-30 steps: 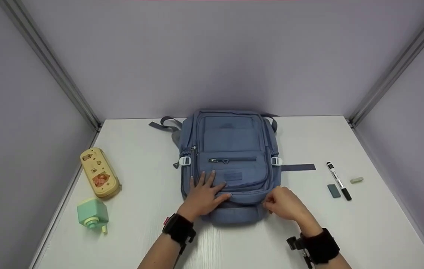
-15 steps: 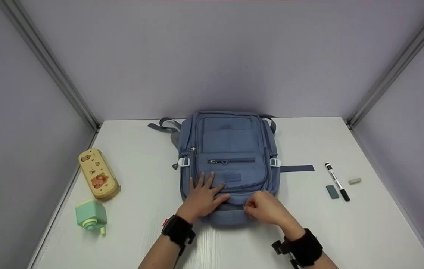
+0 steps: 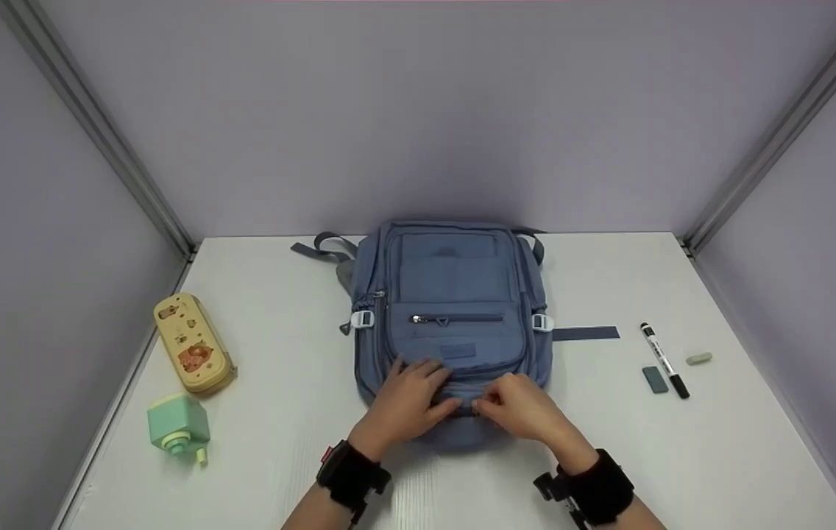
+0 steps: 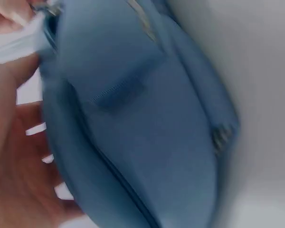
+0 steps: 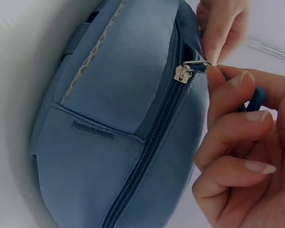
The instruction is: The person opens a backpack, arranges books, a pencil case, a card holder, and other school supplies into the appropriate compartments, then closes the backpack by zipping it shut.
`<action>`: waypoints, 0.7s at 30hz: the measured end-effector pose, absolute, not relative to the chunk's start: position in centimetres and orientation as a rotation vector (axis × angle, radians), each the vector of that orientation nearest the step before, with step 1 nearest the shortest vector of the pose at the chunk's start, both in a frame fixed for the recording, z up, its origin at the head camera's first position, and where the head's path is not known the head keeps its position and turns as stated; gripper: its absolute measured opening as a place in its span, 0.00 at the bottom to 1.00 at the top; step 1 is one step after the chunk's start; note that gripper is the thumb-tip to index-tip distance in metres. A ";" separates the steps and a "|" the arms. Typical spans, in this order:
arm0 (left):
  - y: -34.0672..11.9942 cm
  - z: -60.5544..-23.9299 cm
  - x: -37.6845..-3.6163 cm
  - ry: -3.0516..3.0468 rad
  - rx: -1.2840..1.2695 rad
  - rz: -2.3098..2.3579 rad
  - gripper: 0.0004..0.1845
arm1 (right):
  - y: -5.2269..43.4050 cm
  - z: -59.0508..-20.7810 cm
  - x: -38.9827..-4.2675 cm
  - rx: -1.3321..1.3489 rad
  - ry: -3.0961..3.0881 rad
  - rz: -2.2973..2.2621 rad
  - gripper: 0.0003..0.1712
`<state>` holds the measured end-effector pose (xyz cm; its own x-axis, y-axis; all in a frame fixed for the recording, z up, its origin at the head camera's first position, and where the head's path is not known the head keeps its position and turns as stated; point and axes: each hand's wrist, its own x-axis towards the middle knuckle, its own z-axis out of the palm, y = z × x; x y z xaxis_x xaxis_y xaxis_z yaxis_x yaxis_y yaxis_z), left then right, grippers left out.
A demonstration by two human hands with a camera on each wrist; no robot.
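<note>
A blue backpack (image 3: 458, 278) lies on the white table, its lower end toward me. At that end my right hand (image 3: 525, 408) pinches the pull of a zipper; the right wrist view shows the metal slider (image 5: 183, 74) and the closed teeth (image 5: 152, 142) running away from it. A blue loop (image 5: 258, 99) pokes out between the curled fingers. Close beside it, my left hand (image 3: 405, 401) grips the bag's fabric near the zipper, its thumb toward the right hand. Part of the left fingers is hidden by the cloth in the left wrist view.
On the left are a yellow pencil case (image 3: 193, 342) and a green pencil sharpener (image 3: 179, 423) with a crank. To the right lie a marker (image 3: 664, 361), a dark eraser (image 3: 655, 379) and a pale small piece (image 3: 699, 358). A strap (image 3: 586, 333) extends rightward from the bag.
My right hand has moved left along the bag's lower end with the zipper pull, and the gap there has narrowed. The left hand's flat, spread fingers have drawn back and bent onto the fabric.
</note>
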<state>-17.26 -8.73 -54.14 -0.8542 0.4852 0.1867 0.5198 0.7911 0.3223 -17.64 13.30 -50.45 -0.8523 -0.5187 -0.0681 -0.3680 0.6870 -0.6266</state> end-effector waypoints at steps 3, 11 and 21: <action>-7.7 -53.9 -16.4 -2.722 -0.921 -0.591 0.21 | 13.1 -50.2 -17.7 -0.719 2.660 -0.942 0.21; -5.1 -54.9 -16.2 -2.556 -0.842 -0.423 0.20 | 11.9 -50.0 -17.8 -0.765 2.666 -0.972 0.18; -4.9 -54.3 -16.4 -2.676 -0.831 -0.454 0.16 | 12.4 -49.8 -18.0 -0.828 2.746 -0.946 0.10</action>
